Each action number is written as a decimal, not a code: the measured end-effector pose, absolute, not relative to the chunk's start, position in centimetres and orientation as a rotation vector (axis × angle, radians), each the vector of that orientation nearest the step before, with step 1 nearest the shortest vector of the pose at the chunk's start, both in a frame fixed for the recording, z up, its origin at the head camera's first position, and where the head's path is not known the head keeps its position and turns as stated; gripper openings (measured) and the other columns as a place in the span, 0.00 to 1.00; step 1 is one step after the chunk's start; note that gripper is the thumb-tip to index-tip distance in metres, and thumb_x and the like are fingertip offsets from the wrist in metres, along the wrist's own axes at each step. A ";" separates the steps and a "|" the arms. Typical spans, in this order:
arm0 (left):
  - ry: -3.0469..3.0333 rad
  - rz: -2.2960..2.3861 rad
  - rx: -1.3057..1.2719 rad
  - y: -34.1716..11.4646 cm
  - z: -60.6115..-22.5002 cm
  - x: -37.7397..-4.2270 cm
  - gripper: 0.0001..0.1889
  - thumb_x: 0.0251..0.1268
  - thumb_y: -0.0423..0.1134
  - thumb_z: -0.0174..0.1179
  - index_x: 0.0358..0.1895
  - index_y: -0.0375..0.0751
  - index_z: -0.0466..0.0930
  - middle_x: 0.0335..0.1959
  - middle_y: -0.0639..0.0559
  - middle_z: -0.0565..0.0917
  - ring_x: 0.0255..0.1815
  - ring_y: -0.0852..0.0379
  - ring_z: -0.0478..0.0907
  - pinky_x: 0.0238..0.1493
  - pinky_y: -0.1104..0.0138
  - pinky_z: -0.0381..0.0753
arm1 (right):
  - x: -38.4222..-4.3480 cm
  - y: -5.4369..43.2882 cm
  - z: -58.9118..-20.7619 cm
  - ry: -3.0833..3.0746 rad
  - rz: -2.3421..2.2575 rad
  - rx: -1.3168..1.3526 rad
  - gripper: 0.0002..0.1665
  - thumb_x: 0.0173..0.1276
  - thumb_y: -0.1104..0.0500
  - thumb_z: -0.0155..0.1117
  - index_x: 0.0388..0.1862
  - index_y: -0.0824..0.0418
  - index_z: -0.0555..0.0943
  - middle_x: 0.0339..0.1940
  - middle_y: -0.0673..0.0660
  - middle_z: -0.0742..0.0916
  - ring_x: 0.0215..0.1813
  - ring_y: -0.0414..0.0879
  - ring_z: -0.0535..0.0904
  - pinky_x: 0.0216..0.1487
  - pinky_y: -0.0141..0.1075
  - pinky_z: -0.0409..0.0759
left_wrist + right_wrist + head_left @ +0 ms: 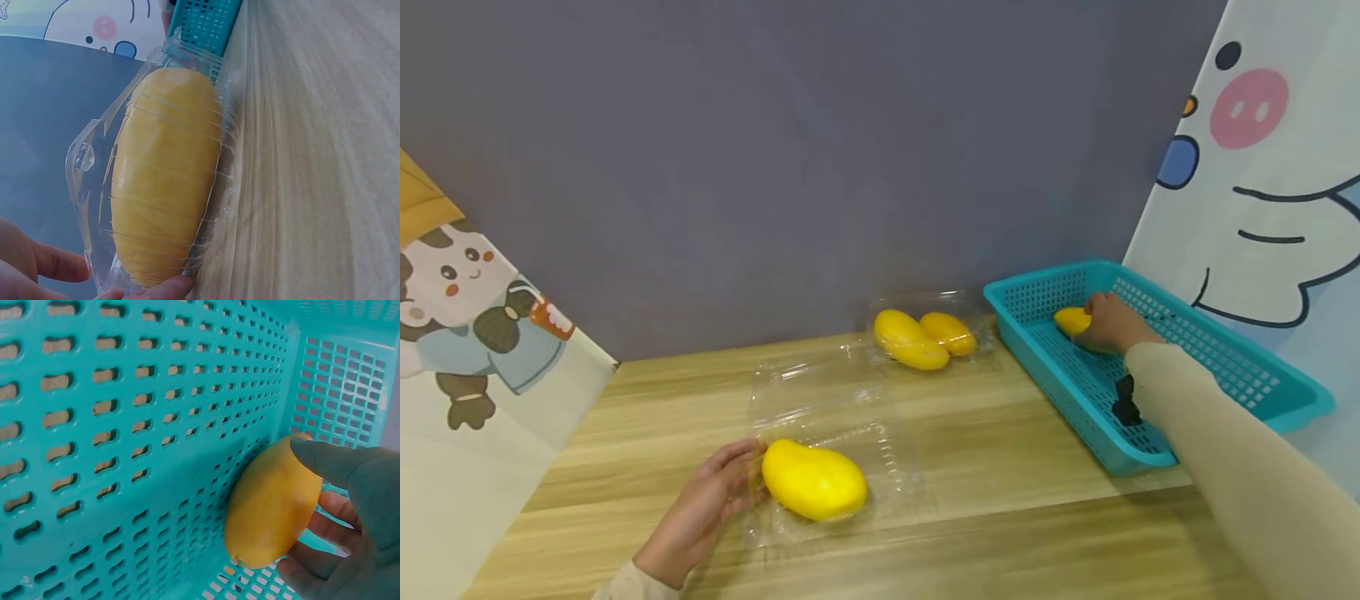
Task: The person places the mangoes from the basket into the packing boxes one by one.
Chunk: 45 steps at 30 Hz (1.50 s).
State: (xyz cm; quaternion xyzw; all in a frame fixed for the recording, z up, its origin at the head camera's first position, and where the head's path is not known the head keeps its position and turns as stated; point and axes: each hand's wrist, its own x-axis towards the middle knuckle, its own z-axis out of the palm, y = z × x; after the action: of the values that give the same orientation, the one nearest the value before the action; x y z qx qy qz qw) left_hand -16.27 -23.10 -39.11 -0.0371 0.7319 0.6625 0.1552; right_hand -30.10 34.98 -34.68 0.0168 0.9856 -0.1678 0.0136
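Observation:
My right hand (1112,323) reaches into a turquoise plastic basket (1051,390) and grips a yellow mango (272,503) near the basket floor. In the right wrist view, the thumb lies over one end of the fruit and the fingers along its side. On the table, a larger yellow mango (815,481) lies in a clear plastic clamshell box (84,156) whose lid is folded back. My left hand (718,492) holds that box at its left end, thumb and fingers at the edge beside the mango.
Two more mangoes (910,339) sit in another clear box (955,297) against the grey back wall, left of the basket. Cartoon-printed panels (1247,208) stand at both sides. A small black object (1125,402) shows by the right sleeve.

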 end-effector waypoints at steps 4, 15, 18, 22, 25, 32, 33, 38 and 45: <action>2.099 1.895 -0.121 -23.0 -39.3 -16.2 0.27 0.80 0.39 0.39 0.76 0.34 0.53 0.79 0.36 0.56 0.77 0.34 0.58 0.66 0.54 0.79 | -29.9 35.1 -35.1 3.054 -0.428 0.038 0.44 0.64 0.56 0.67 0.68 0.83 0.61 0.63 0.85 0.66 0.61 0.77 0.66 0.61 0.69 0.72; 2.109 1.923 -0.090 -22.9 -39.5 -16.7 0.27 0.80 0.38 0.39 0.76 0.31 0.51 0.78 0.32 0.54 0.77 0.32 0.58 0.66 0.53 0.79 | -29.6 34.8 -34.3 2.962 -0.357 -0.014 0.41 0.63 0.55 0.69 0.65 0.81 0.67 0.54 0.79 0.79 0.47 0.65 0.76 0.48 0.60 0.78; 2.108 1.929 -0.084 -23.0 -39.5 -16.6 0.27 0.80 0.38 0.39 0.76 0.31 0.51 0.78 0.33 0.54 0.77 0.33 0.58 0.66 0.53 0.79 | -29.6 34.7 -34.2 2.960 -0.345 -0.020 0.40 0.61 0.55 0.70 0.64 0.81 0.69 0.52 0.77 0.81 0.45 0.64 0.76 0.46 0.59 0.78; 2.112 1.927 -0.084 -22.9 -39.5 -16.5 0.27 0.79 0.37 0.38 0.76 0.31 0.51 0.78 0.32 0.55 0.76 0.35 0.60 0.66 0.54 0.80 | -29.7 34.7 -34.1 2.950 -0.327 -0.019 0.40 0.61 0.55 0.70 0.63 0.80 0.69 0.50 0.76 0.81 0.44 0.63 0.76 0.45 0.58 0.79; 2.114 1.928 -0.081 -22.9 -39.5 -16.5 0.26 0.79 0.37 0.38 0.75 0.31 0.52 0.78 0.32 0.55 0.76 0.35 0.60 0.65 0.54 0.80 | -29.9 34.7 -34.2 2.942 -0.318 -0.018 0.40 0.61 0.55 0.70 0.63 0.81 0.69 0.50 0.76 0.81 0.44 0.63 0.76 0.45 0.57 0.79; 2.107 1.921 -0.026 -23.1 -39.3 -16.4 0.26 0.80 0.35 0.37 0.76 0.30 0.49 0.79 0.33 0.52 0.78 0.30 0.54 0.67 0.53 0.78 | -30.0 34.5 -34.2 2.928 -0.303 -0.017 0.41 0.61 0.55 0.71 0.64 0.81 0.68 0.50 0.76 0.81 0.44 0.63 0.76 0.46 0.58 0.79; 2.108 1.920 -0.023 -23.1 -39.3 -16.4 0.26 0.80 0.35 0.37 0.76 0.29 0.49 0.79 0.33 0.52 0.78 0.30 0.54 0.67 0.53 0.78 | -29.9 34.5 -34.1 2.927 -0.297 -0.019 0.42 0.61 0.55 0.71 0.64 0.81 0.67 0.51 0.77 0.80 0.44 0.64 0.76 0.46 0.59 0.79; 2.115 1.934 -0.027 -22.8 -39.1 -16.6 0.26 0.80 0.34 0.37 0.75 0.29 0.50 0.78 0.33 0.54 0.77 0.33 0.55 0.66 0.55 0.79 | -29.9 34.5 -33.9 2.936 -0.260 -0.019 0.42 0.60 0.57 0.72 0.62 0.84 0.67 0.50 0.78 0.80 0.46 0.66 0.77 0.47 0.61 0.79; 2.123 1.935 -0.063 -22.6 -39.0 -16.5 0.25 0.79 0.33 0.36 0.75 0.29 0.50 0.78 0.32 0.55 0.77 0.34 0.56 0.65 0.56 0.80 | -29.9 34.5 -34.1 2.916 -0.294 -0.011 0.41 0.59 0.58 0.72 0.61 0.84 0.67 0.51 0.79 0.80 0.47 0.67 0.77 0.48 0.62 0.79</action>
State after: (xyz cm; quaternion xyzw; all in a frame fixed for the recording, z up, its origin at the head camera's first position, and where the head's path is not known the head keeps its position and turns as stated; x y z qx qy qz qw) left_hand -16.47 -22.63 -39.01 -0.0216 0.7322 0.6675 0.1336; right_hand -29.90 34.52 -34.05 -0.0037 0.9894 -0.0998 0.1054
